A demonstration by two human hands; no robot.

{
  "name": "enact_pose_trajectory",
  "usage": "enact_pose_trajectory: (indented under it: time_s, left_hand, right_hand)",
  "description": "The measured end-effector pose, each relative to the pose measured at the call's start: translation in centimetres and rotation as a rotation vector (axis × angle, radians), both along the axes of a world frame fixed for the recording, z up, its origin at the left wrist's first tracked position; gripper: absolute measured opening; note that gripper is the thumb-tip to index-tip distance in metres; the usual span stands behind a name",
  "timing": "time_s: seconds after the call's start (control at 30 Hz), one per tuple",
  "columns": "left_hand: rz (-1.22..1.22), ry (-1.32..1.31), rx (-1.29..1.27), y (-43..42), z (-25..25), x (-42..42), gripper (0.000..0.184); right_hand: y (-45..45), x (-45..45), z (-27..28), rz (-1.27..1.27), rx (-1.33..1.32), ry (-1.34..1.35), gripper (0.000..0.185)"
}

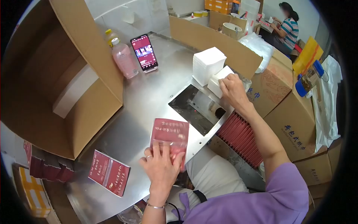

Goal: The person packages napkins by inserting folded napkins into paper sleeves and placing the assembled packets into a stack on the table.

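Left grip point(161, 168) is spread over one packet point(169, 128), while napkins point(214, 87) are touched by the curled right grip point(233, 89), closure unclear, apparently for picking, a clean pinch being required.

Head view looks forward and down — close above the table point(145, 97) — corners seemingly lens-darkened.

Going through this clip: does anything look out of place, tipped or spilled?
I see no spill or damage. The oddest item is a lit phone propped up on the metal table, seemingly unrelated to the handwork. One red packet lies slanted, apart from the left hand, perhaps just set aside.
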State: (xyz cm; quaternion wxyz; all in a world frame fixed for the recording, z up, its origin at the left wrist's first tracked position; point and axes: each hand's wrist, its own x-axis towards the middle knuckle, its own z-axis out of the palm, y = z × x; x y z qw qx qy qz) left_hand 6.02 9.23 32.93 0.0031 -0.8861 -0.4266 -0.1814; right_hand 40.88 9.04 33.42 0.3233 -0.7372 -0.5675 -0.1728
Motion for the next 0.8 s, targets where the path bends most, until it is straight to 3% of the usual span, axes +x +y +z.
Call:
enact_pose_trajectory:
  time_s: [0.13,0.2,0.3,0.4,0.47,0.57,0.6,0.67,0.73,0.77,0.8]
  left_hand:
    - [-0.022,-0.032,0.059,0.3,-0.7,0.9,0.049]
    - [-0.041,-0.076,0.044,0.4,-1.1,0.9,0.044]
    - [-0.182,-0.14,-0.098,0.2,-0.8,0.7,0.04]
    - [-0.187,-0.22,-0.183,0.0,-0.4,0.1,0.05]
    - [-0.126,-0.184,-0.11,0.8,0.0,-1.1,0.069]
    - [-0.212,-0.213,-0.106,0.4,0.7,-0.4,0.078]
    - [-0.175,-0.226,-0.142,-0.2,0.8,0.8,0.077]
    - [-0.116,-0.19,-0.182,-0.3,0.7,1.1,0.074]
    - [-0.112,-0.223,-0.224,-0.3,1.6,-2.2,0.077]
    - [-0.079,-0.329,-0.166,-0.3,1.3,-3.8,0.063]
    - [-0.036,-0.267,-0.078,-0.2,1.2,-4.6,0.05]
  right_hand:
    - [-0.3,0.2,0.2,0.02,0.008,0.02,0.014]
    - [-0.5,0.2,-0.2,0.012,0.01,0.003,0.017]
    - [0.0,-0.9,-1.4,0.043,0.221,-0.241,0.035]
    - [-2.5,-10.7,-1.3,0.555,0.105,-0.17,0.027]
    - [-5.7,-16.6,-1.0,0.929,0.074,-0.33,0.028]
    - [-2.3,-16.8,-3.4,0.687,-0.024,-0.349,0.025]
    - [-0.1,-16.3,-4.5,0.567,-0.328,-0.371,0.018]
    - [3.2,-16.0,-4.9,0.538,-0.252,-0.095,0.014]
    - [5.1,-13.7,-3.1,0.456,-0.681,-0.112,0.015]
    - [4.5,-11.7,-4.6,0.481,-0.416,0.0,0.015]
    - [4.9,-10.3,-6.0,0.408,-0.214,0.231,0.013]
